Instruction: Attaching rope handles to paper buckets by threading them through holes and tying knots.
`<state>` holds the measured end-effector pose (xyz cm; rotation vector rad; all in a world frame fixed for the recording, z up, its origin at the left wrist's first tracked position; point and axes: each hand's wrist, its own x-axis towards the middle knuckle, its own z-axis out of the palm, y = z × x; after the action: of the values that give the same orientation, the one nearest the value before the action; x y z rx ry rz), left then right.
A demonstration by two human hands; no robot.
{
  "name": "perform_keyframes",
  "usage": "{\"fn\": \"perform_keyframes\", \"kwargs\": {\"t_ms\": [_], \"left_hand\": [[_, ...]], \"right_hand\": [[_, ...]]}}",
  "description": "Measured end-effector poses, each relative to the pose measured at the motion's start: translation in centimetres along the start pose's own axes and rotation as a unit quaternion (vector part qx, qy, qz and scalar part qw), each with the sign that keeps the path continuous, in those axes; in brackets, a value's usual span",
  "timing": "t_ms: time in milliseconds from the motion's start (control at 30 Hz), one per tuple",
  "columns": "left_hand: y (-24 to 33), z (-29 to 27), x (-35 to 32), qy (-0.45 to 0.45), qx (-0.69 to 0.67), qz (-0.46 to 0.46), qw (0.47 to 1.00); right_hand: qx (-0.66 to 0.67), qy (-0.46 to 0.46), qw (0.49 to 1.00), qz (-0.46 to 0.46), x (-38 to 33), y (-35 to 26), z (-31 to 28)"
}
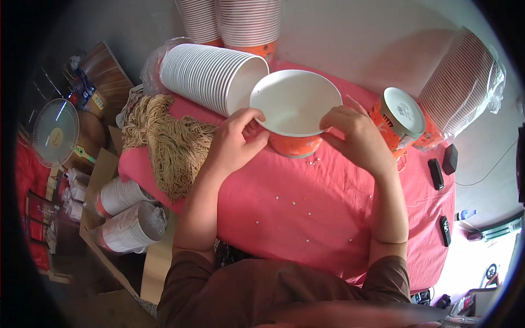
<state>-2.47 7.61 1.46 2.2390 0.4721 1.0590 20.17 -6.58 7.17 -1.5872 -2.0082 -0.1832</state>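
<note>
Both hands hold one paper bowl (pixel 296 106), white inside with an orange printed outer wall, over the pink-covered bench (pixel 306 208). The left hand (pixel 235 139) has its grip pinched on the near left rim; the right hand (pixel 355 131) has its grip clasped on the right rim. Left of the left grip lies a sideways stack of white bowls (pixel 210 76) and a heap of tan string (pixel 169 142). Just right of the right grip sits a lidded orange bowl (pixel 398 117), with a plastic-wrapped stack (pixel 465 82) farther right.
</note>
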Motion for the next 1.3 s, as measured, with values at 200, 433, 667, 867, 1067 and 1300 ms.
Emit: {"fn": "perform_keyframes", "kwargs": {"t_ms": [200,433,667,867,1067,1300], "left_hand": [[0.0,0.1,0.0,0.045,0.024,-0.002,0.999],[1.3,1.9,-0.8,-0.010,-0.010,0.028,1.000],[0.6,1.2,-0.3,0.008,-0.026,0.030,0.999],[0.1,0.1,-0.1,-0.008,-0.046,0.023,0.999],[-0.8,0.3,-0.2,0.000,-0.099,-0.017,0.995],[-1.0,0.5,-0.1,-0.003,-0.105,-0.022,0.994]], "right_hand": [[0.059,-0.006,0.998,-0.007,0.2,0.6,-0.1],[0.089,-0.031,0.996,-0.003,0.2,-0.3,0.9],[0.068,-0.062,0.996,0.004,0.1,0.6,0.8],[0.068,-0.028,0.997,0.013,-0.1,1.7,0.0],[0.137,-0.062,0.988,0.018,-0.1,1.2,0.0],[0.151,-0.062,0.986,0.031,-0.2,0.9,0.4]]}}
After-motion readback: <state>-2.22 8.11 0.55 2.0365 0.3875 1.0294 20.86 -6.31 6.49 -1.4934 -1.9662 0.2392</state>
